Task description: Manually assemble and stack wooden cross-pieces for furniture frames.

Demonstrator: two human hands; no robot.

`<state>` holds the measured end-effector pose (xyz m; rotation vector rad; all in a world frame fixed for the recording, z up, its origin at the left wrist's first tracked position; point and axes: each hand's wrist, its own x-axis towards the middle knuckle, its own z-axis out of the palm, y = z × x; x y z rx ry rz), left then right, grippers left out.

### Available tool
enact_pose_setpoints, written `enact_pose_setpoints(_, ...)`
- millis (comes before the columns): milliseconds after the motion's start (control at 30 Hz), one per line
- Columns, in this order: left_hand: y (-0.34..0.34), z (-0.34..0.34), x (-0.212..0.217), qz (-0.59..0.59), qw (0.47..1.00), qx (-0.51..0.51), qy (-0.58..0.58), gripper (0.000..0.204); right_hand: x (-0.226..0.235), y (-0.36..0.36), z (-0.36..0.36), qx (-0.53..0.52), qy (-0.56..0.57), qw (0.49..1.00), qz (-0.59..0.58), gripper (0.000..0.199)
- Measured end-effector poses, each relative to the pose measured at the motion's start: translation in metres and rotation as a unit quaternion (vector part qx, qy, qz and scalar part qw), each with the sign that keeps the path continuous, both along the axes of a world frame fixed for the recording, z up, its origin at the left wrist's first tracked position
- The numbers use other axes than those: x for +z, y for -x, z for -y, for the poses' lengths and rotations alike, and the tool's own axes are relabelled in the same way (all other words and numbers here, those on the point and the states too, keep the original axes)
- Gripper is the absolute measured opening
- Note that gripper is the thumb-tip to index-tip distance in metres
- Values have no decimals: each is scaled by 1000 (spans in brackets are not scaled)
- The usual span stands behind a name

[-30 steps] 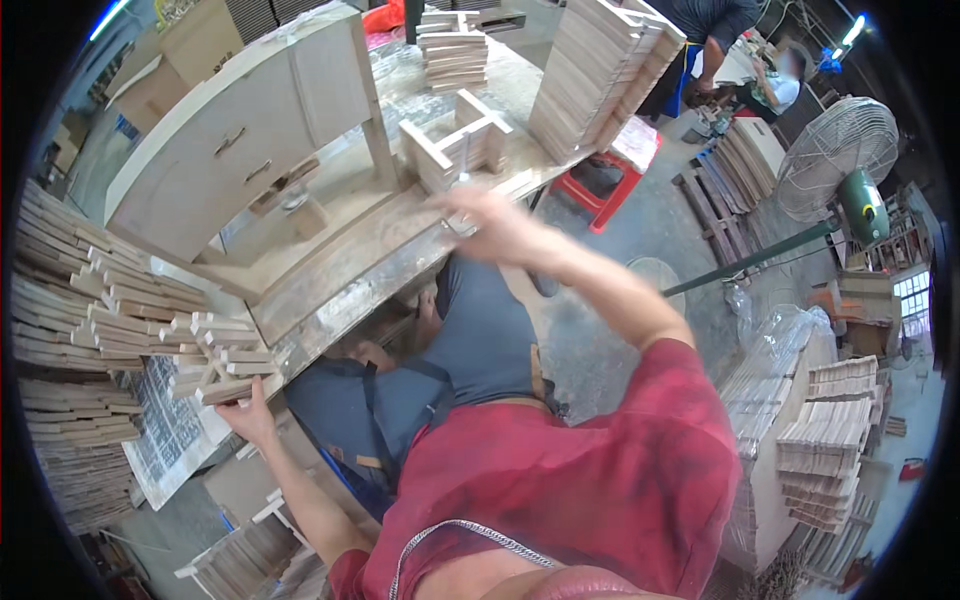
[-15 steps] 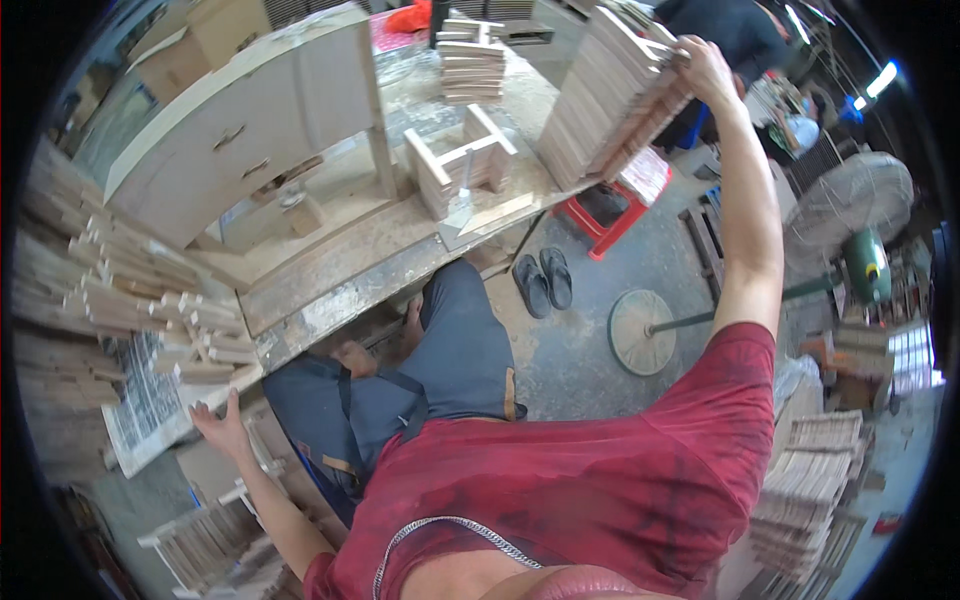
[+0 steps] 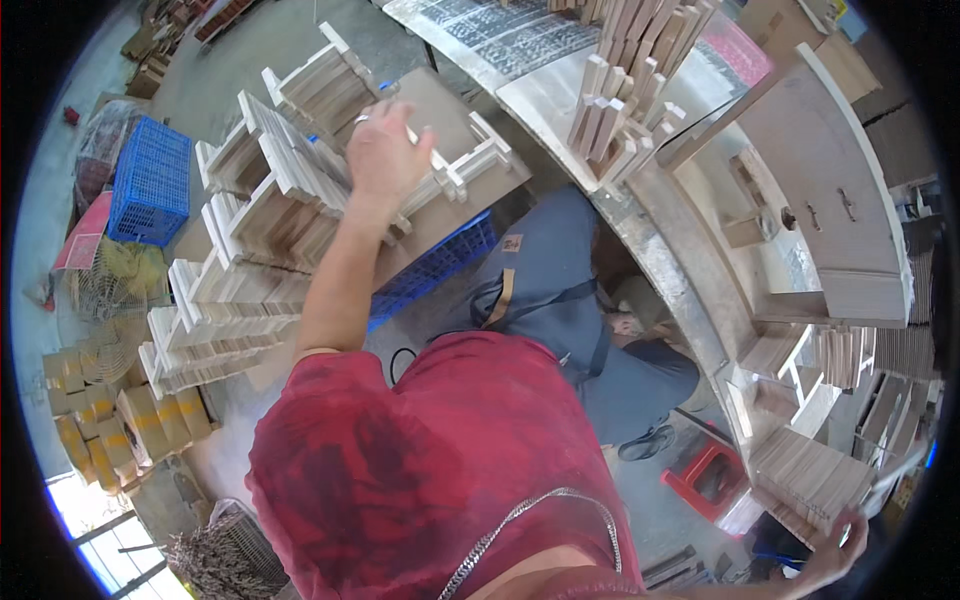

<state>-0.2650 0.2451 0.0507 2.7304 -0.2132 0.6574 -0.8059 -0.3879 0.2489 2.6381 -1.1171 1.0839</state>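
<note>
My left hand (image 3: 388, 150), with a ring on one finger, reaches out over a heap of small light wooden frames (image 3: 300, 190). Its fingers are curled around one pale wooden frame piece (image 3: 445, 172) on a brown board (image 3: 455, 120). That board rests on a blue crate (image 3: 440, 265). My right hand (image 3: 832, 548) is at the lower right rim, beside a stack of thin wooden slats (image 3: 805, 478). Its fingers are partly cut off by the rim, so its grip is unclear. A red shirt and a dark apron (image 3: 545, 290) fill the middle.
A metal-edged workbench (image 3: 665, 265) curves down the right, carrying a wooden cabinet part (image 3: 835, 200) and upright wooden sticks (image 3: 620, 110). A red stool (image 3: 710, 478) and sandals (image 3: 650, 440) are on the floor. At the left stand a second blue crate (image 3: 150, 180) and yellow boxes (image 3: 130, 425).
The view has swung around by roughly half a turn. My left hand has moved onto the heap of wooden frames and closed on a piece. My right hand stays by the slat stack.
</note>
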Motion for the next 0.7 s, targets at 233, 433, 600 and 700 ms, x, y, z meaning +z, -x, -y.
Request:
enact_pose_setpoints(233,-41,-65,-177,-163,932,182,-269,23,-165,-232,-162,268,-350,897,5,33)
enact_pose_setpoints(433,-52,-75,-195,-165,972,44,-164,19,-232,-263,-203,251,-504,824,57,23)
enact_pose_setpoints(600,-44,-154,-198,-142,929,40,-339,18,-246,-303,-226,326,-536,777,44,28)
enact_pose_setpoints(700,-58,-146,-218,-183,928,46,-320,16,-243,-303,-229,277,-610,741,30,24)
